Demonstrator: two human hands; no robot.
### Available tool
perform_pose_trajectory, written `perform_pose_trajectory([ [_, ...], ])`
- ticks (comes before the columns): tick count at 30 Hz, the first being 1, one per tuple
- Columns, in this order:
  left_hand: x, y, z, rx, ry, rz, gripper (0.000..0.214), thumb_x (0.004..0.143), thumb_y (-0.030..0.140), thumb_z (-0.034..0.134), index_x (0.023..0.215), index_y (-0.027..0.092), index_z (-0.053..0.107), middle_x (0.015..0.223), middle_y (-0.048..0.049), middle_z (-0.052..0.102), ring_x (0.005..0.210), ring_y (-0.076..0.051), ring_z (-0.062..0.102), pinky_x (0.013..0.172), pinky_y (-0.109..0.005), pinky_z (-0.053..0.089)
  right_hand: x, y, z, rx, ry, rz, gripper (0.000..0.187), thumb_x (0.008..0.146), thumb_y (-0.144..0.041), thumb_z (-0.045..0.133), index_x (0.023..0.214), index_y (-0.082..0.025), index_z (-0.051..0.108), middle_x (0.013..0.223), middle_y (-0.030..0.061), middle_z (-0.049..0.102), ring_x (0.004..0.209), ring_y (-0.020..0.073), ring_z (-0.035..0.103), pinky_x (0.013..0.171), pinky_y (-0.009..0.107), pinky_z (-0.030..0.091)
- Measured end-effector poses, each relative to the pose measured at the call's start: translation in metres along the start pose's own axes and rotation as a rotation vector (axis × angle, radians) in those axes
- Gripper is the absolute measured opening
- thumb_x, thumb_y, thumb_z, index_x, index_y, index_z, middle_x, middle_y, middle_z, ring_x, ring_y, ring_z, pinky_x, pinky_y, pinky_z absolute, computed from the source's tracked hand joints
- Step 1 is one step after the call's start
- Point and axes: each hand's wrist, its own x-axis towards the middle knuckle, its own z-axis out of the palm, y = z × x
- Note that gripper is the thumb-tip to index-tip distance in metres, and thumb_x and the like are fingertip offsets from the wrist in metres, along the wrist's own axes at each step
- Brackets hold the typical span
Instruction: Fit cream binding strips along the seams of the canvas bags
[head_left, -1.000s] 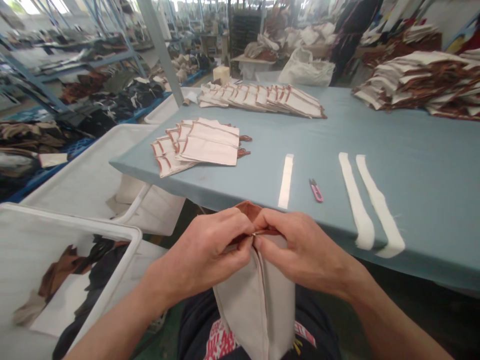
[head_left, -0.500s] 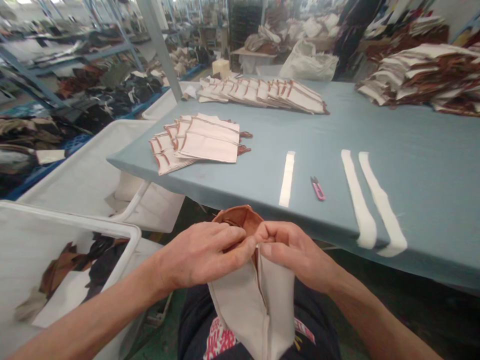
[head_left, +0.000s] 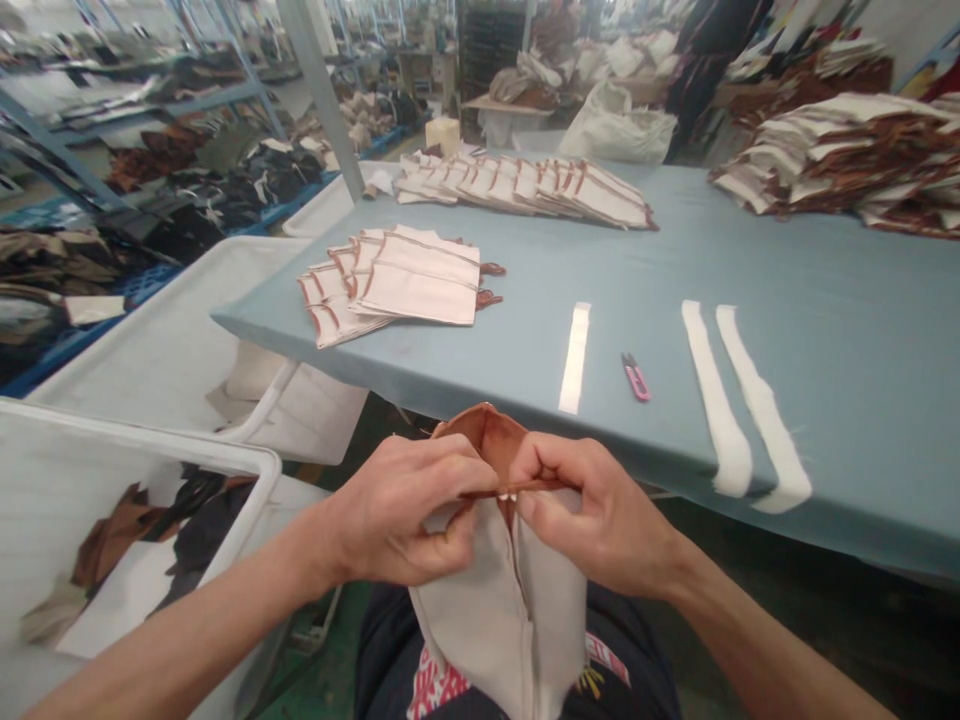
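Note:
A sewn bag piece (head_left: 487,610), off-white outside with brown inside, hangs over my lap, its open mouth towards the table. My left hand (head_left: 420,510) pinches the brown-edged rim left of the centre seam. On the other side of that seam, my right hand (head_left: 592,515) grips the same rim between thumb and fingers. Between the two hands the rim is drawn fairly straight, and small white bits show at the seam. The parts of the rim under my fingers are hidden.
On the blue-green table (head_left: 525,260) lie a stack of similar pieces (head_left: 420,275), a longer row of them (head_left: 525,185), pink thread snips (head_left: 635,377), a short white strip (head_left: 575,358) and two longer strips (head_left: 716,400). White bins (head_left: 150,435) stand at the left.
My left fingers have shifted from lying over the rim to a curled pinch, slightly left. The brown edge now shows stretched between both hands. Table items stay put.

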Motion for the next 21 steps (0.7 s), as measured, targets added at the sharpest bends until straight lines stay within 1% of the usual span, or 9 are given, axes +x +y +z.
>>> perform_pose_trajectory([
  [2,0.001,0.004,-0.003,-0.094,-0.024,-0.075,0.022,0.082,0.011,0.052,0.102,0.019,0.055,0.081,-0.0019,0.066,0.070,-0.015,0.062,0.062,-0.024,0.046,-0.002,0.000,0.002,-0.094,0.045,-0.095,0.010,0.074,-0.011,0.051,0.069,-0.020,0.052,0.060,-0.0062,0.050,0.054,0.0085,0.042,0.052,0.022,0.032],
  [4,0.003,0.006,-0.007,-0.172,-0.083,-0.164,0.013,0.092,0.014,0.045,0.096,0.018,0.056,0.080,-0.0018,0.064,0.070,-0.014,0.059,0.066,-0.025,0.045,-0.004,0.000,0.004,-0.169,0.075,-0.164,0.011,0.075,-0.010,0.051,0.071,-0.019,0.054,0.062,-0.0060,0.052,0.054,0.0083,0.044,0.052,0.021,0.033],
  [6,0.007,0.008,-0.011,-0.221,-0.156,-0.246,0.026,0.101,0.016,0.035,0.086,0.018,0.056,0.078,-0.0008,0.061,0.070,-0.014,0.055,0.069,-0.025,0.042,-0.004,0.001,0.005,-0.232,0.095,-0.205,0.011,0.077,-0.010,0.052,0.072,-0.020,0.055,0.063,-0.0057,0.054,0.054,0.0084,0.045,0.053,0.021,0.034],
  [8,0.012,0.008,-0.013,-0.236,-0.227,-0.298,0.034,0.106,0.021,0.033,0.079,0.018,0.053,0.076,0.0007,0.057,0.071,-0.013,0.052,0.071,-0.026,0.039,-0.005,0.002,0.005,-0.283,0.102,-0.221,0.011,0.079,-0.011,0.053,0.073,-0.020,0.056,0.064,-0.0049,0.056,0.056,0.0091,0.048,0.054,0.022,0.036],
  [11,0.019,0.008,-0.012,-0.299,-0.290,-0.336,0.037,0.108,0.026,0.034,0.074,0.018,0.048,0.073,0.0034,0.050,0.069,-0.012,0.046,0.069,-0.025,0.035,-0.004,0.003,0.004,-0.311,0.095,-0.228,0.011,0.080,-0.011,0.054,0.075,-0.020,0.057,0.068,-0.0036,0.059,0.059,0.0104,0.051,0.057,0.023,0.038],
  [16,0.024,0.006,-0.005,-0.464,-0.295,-0.427,0.044,0.109,0.032,0.036,0.068,0.017,0.042,0.066,0.0060,0.036,0.062,-0.009,0.036,0.061,-0.024,0.029,-0.004,0.005,0.000,-0.295,0.046,-0.183,0.011,0.081,-0.010,0.055,0.076,-0.020,0.056,0.069,-0.0035,0.060,0.061,0.0102,0.053,0.059,0.022,0.040],
  [18,0.024,0.006,-0.001,-0.500,-0.308,-0.471,0.045,0.109,0.035,0.038,0.067,0.017,0.042,0.066,0.0060,0.035,0.062,-0.009,0.034,0.060,-0.023,0.028,-0.005,0.007,-0.002,-0.302,0.028,-0.179,0.011,0.081,-0.010,0.055,0.076,-0.020,0.057,0.070,-0.0035,0.061,0.060,0.0100,0.053,0.059,0.022,0.039],
  [21,0.022,0.004,0.002,-0.572,-0.351,-0.530,0.047,0.109,0.038,0.037,0.067,0.017,0.040,0.068,0.0052,0.033,0.062,-0.009,0.033,0.058,-0.023,0.028,-0.005,0.009,-0.003,-0.361,0.025,-0.214,0.012,0.081,-0.011,0.054,0.074,-0.019,0.057,0.068,-0.0031,0.061,0.060,0.0104,0.052,0.060,0.023,0.039],
])
